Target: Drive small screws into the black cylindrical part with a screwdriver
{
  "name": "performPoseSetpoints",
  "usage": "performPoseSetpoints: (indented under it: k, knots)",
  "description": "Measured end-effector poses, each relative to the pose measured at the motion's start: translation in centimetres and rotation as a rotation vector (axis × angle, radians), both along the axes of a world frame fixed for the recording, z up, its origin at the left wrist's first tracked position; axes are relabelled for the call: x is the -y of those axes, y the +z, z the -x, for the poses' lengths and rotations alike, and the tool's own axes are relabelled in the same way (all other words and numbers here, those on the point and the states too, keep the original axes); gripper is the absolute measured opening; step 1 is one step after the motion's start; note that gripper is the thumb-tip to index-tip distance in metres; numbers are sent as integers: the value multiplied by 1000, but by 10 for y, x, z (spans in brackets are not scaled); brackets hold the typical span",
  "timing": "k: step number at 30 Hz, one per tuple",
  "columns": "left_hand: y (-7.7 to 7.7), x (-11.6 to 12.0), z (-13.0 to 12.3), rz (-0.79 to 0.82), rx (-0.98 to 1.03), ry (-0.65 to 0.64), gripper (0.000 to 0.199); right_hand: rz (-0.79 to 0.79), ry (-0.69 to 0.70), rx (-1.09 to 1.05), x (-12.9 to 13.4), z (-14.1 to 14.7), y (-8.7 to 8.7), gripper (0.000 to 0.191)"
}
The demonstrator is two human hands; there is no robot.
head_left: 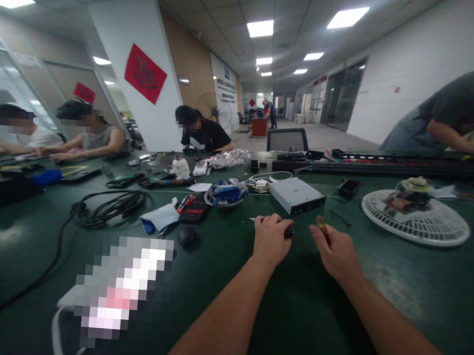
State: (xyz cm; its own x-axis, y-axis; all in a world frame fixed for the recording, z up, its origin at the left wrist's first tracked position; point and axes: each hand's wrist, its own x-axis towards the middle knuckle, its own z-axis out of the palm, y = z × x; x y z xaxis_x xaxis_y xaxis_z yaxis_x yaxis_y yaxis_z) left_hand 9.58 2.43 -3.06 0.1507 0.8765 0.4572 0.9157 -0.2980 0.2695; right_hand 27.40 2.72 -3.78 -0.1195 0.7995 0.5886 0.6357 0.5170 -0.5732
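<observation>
green workbench (377, 320), left hand (271, 239) with fingers closed on a black object (289, 232), right hand (335, 254) with fingers pinching a brown piece (321, 224)

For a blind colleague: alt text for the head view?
Over a green workbench, the left hand pinches a small dark object, the right hand a small brown one, beside a silver box and white fan grille.

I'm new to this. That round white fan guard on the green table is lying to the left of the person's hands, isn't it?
No, it's on the other side. The head view shows the white fan guard lying to the right of the left hand and right hand, on the green table.
</observation>
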Motion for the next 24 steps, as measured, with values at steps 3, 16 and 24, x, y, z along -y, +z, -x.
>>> performPoseSetpoints:
  k: [3, 16, 24]
  knots:
    - [0, 0, 0, -8, -7, 2, 33, 58, -6, 35, -3, 1, -4, 49]
    - [0, -1, 0, -5, 4, 1, 31, 155, -89, -344, -5, -4, -5, 63]
    - [2, -1, 1, 12, 7, -7, 31, 139, -54, -916, -14, -7, -12, 59]
